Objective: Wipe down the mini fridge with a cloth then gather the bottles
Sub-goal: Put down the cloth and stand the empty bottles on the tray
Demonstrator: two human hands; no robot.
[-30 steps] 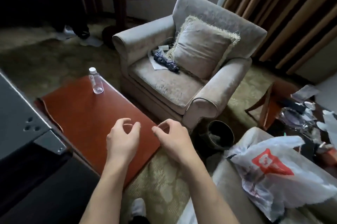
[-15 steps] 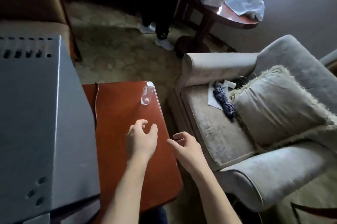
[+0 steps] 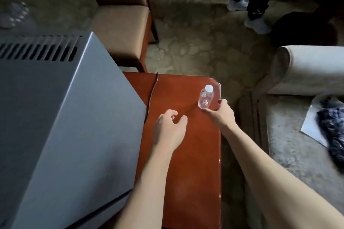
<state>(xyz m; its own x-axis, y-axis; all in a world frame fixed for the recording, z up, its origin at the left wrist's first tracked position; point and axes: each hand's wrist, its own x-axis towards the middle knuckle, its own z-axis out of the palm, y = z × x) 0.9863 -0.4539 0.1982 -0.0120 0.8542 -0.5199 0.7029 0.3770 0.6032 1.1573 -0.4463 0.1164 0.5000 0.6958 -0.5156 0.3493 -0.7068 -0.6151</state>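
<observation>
A small clear bottle (image 3: 205, 97) with a white cap stands upright near the far right corner of the red-brown table (image 3: 188, 173). My right hand (image 3: 220, 112) curls round its base, thumb against the near side and fingers at the right. My left hand (image 3: 170, 130) hovers over the table's middle with loosely curled fingers and holds nothing. The grey mini fridge (image 3: 65, 117) with top vent slots fills the left. No cloth is in sight.
A dark cable (image 3: 151, 96) runs across the table beside the fridge. A padded wooden chair (image 3: 121, 27) stands behind. A grey armchair (image 3: 309, 68) with a folded dark umbrella (image 3: 333, 130) is at right. Another person's feet (image 3: 257, 23) stand on the carpet beyond.
My view swung left and down over the table. My right hand moved forward to the bottle and curled round its base. My left hand stayed over the table.
</observation>
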